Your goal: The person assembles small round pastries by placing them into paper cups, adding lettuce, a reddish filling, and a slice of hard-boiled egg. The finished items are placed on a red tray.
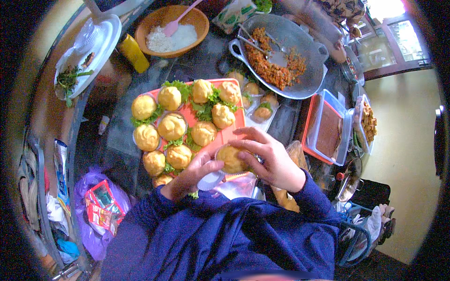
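Close to my body, a golden cream puff [231,160] is held between my two hands. My left hand [193,172] grips it from the left side, thumb against the puff. A white paper cup [210,180] sits just below that hand's thumb; whether the fingers also hold it is hidden. My right hand [273,157] curves over the puff from the right, fingers bent on its top and side. Beyond them lies an orange tray [233,134] with rows of similar puffs [172,125], some in paper cups, with green lettuce leaves [202,112] among them.
A large metal wok [309,51] with reddish filling stands at the back right. Left of it are a brown bowl [197,23] of white contents and a yellow bottle [134,53]. Plastic containers [328,126] stand at right; a purple bag [89,225] is at lower left.
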Demonstrator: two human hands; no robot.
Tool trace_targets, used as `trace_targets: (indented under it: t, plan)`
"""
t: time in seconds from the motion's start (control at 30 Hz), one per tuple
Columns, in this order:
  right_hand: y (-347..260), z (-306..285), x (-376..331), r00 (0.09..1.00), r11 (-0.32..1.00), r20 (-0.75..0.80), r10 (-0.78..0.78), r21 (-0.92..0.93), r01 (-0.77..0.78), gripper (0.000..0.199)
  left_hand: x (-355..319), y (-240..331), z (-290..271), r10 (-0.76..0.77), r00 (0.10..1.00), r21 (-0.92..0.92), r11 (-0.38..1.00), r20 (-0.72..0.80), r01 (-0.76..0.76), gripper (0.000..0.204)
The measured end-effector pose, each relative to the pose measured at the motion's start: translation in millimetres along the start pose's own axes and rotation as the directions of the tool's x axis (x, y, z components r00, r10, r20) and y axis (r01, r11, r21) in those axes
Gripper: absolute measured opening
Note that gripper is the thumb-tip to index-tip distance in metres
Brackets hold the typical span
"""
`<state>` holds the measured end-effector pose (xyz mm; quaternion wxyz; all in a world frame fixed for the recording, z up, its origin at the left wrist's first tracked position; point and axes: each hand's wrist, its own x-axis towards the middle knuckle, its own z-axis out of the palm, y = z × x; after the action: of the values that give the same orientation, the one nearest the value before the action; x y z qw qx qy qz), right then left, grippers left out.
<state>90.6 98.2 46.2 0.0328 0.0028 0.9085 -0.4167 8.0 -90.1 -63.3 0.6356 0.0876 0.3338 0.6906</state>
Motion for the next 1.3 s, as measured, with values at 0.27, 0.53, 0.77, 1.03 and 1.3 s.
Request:
trace_targets:
  t: [0.27,0.53,0.77,1.03,1.3]
  plan:
    - [82,-98,96,0.847,0.749,-0.337,0.410,0.655,-0.102,0.051,-9,23,-5,0.022,0.998,0.104,0.994,0.054,-0.028,0.076]
    - [191,-207,249,0.523,0.854,-0.680,0.515,0.458,-0.246,0.097,-28,39,-19,0.181,0.983,0.131,0.976,-0.029,-0.176,0.089]
    - [252,-230,301,0.766,0.824,-0.465,0.444,0.547,-0.146,0.056,-57,50,-26,0.308,0.911,0.125,0.951,-0.275,-0.284,0.099]
    - [185,-194,228,0.580,0.879,-0.798,0.166,0.386,0.280,0.026,-67,36,-48,0.349,0.912,0.014,0.935,-0.216,-0.355,0.098]
    - [42,-37,-9,0.514,0.987,-0.855,0.068,-0.016,-0.158,0.022,-106,48,-74,0.524,0.743,0.002,0.818,-0.416,-0.575,0.077]
